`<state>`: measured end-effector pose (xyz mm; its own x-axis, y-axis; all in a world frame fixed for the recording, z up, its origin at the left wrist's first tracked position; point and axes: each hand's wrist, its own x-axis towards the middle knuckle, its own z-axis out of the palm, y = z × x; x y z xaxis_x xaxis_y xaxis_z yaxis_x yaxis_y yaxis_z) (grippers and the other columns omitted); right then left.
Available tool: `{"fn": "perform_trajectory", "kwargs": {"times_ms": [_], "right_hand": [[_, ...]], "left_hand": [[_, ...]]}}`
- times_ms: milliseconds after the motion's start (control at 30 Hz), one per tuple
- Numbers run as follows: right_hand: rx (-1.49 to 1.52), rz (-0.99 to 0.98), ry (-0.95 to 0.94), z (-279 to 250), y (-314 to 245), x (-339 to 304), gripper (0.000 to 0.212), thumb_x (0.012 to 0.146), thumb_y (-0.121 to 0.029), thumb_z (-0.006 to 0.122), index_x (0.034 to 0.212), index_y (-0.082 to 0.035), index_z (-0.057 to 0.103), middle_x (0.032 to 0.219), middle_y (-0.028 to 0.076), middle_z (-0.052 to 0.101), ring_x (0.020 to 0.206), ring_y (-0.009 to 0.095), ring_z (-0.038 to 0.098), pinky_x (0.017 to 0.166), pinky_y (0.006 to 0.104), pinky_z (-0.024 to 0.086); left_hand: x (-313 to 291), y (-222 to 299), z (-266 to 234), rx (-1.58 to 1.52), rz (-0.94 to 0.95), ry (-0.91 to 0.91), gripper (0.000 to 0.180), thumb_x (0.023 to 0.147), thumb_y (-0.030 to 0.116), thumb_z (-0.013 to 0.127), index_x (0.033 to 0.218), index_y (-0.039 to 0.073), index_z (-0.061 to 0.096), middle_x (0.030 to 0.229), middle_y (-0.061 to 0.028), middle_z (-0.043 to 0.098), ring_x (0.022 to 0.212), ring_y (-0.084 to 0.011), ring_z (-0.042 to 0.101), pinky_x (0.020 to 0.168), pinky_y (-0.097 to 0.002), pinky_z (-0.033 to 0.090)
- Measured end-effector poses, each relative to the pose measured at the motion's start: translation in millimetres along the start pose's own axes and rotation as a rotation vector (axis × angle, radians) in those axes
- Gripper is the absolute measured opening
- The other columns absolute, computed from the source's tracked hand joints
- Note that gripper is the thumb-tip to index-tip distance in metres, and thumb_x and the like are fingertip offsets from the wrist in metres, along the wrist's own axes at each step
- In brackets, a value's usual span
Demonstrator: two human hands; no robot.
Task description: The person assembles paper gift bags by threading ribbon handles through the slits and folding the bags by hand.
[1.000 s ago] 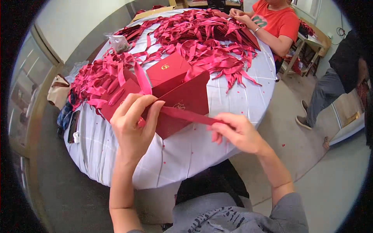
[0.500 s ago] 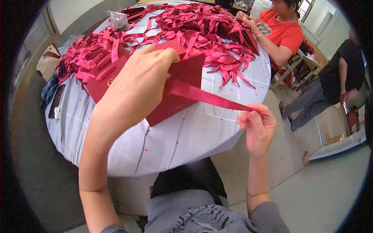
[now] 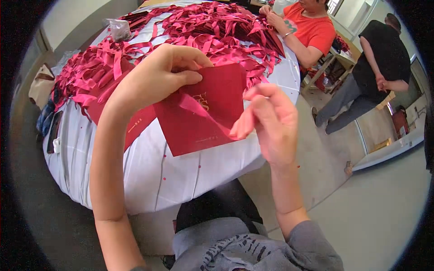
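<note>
My left hand point(image 3: 151, 79) grips a flat red paper bag point(image 3: 203, 131) by its top edge, thumb on the front and fingers behind. Gold lettering marks the bag's front, which is tilted above the table. A red ribbon point(image 3: 198, 107) runs across that front from near my left thumb to my right hand point(image 3: 275, 124). There the curled fingers are closed on the ribbon's end, though the exact pinch is partly hidden. Behind my left wrist lies another red bag point(image 3: 139, 126), at the edge of a ribbon heap.
A round table point(image 3: 149, 189) under a white cloth carries heaped red bags with ribbons point(image 3: 208, 22). A clear plastic bag point(image 3: 120, 29) and a dark phone point(image 3: 54, 126) lie toward the left. A co-worker in an orange-red shirt point(image 3: 312, 29) works at the far right; another person point(image 3: 379, 63) stands beyond.
The bag has turned so its lettered front shows. My right hand has come left and up toward it, and the ribbon is now slacker and shorter between my hands.
</note>
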<state>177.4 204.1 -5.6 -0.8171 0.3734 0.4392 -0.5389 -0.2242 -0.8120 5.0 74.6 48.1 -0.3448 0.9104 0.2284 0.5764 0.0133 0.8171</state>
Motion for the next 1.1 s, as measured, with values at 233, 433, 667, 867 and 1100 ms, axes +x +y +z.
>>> {"fn": "perform_trajectory", "kwargs": {"times_ms": [233, 433, 667, 867, 1100], "right_hand": [[-0.323, 0.12, 0.102, 14, 1, 2, 0.017, 0.092, -0.014, 0.049, 0.086, 0.002, 0.054, 0.06, 0.003, 0.054, 0.048, 0.007, 0.051, 0.044, 0.0203, 0.044], [-0.534, 0.054, 0.197, 16, 4, 3, 0.014, 0.092, -0.013, 0.05, 0.086, 0.0, 0.054, 0.057, 0.002, 0.054, 0.045, 0.006, 0.05, 0.04, 0.0172, 0.04], [-0.644, -0.051, 0.306, 23, 12, 4, 0.013, 0.088, -0.007, 0.055, 0.079, 0.001, 0.05, 0.054, 0.005, 0.054, 0.047, 0.007, 0.052, 0.042, 0.0238, 0.039], [-0.832, -0.155, 0.361, 19, 15, 3, 0.011, 0.083, -0.007, 0.058, 0.077, -0.001, 0.051, 0.055, 0.015, 0.052, 0.045, 0.026, 0.055, 0.042, 0.0341, 0.04], [-1.041, -0.402, 0.409, 21, 22, 4, 0.012, 0.084, -0.008, 0.052, 0.079, -0.002, 0.044, 0.056, 0.021, 0.051, 0.052, 0.04, 0.054, 0.044, 0.0474, 0.04]], "left_hand": [[1, -1, 3, -0.187, -0.051, -0.072, 0.021, 0.081, -0.002, 0.056, 0.102, -0.003, 0.059, 0.089, -0.0017, 0.062, 0.082, -0.0069, 0.057, 0.077, -0.0214, 0.046], [3, 2, 12, -0.234, -0.037, -0.064, 0.022, 0.081, -0.004, 0.055, 0.103, -0.004, 0.058, 0.09, -0.0017, 0.061, 0.084, -0.0069, 0.056, 0.078, -0.0218, 0.046], [-2, 11, 19, -0.259, -0.01, -0.082, 0.025, 0.079, -0.009, 0.052, 0.104, -0.006, 0.056, 0.096, -0.0037, 0.06, 0.092, -0.0088, 0.054, 0.085, -0.0236, 0.044], [-5, 27, 34, 0.054, 0.17, 0.09, 0.018, 0.073, -0.005, 0.059, 0.091, -0.006, 0.058, 0.077, -0.0108, 0.063, 0.074, -0.0121, 0.059, 0.069, -0.0252, 0.048], [-6, 33, 55, 0.286, 0.263, 0.257, 0.016, 0.071, -0.007, 0.056, 0.086, -0.005, 0.056, 0.07, -0.0166, 0.058, 0.063, -0.0215, 0.06, 0.06, -0.0288, 0.046]]}}
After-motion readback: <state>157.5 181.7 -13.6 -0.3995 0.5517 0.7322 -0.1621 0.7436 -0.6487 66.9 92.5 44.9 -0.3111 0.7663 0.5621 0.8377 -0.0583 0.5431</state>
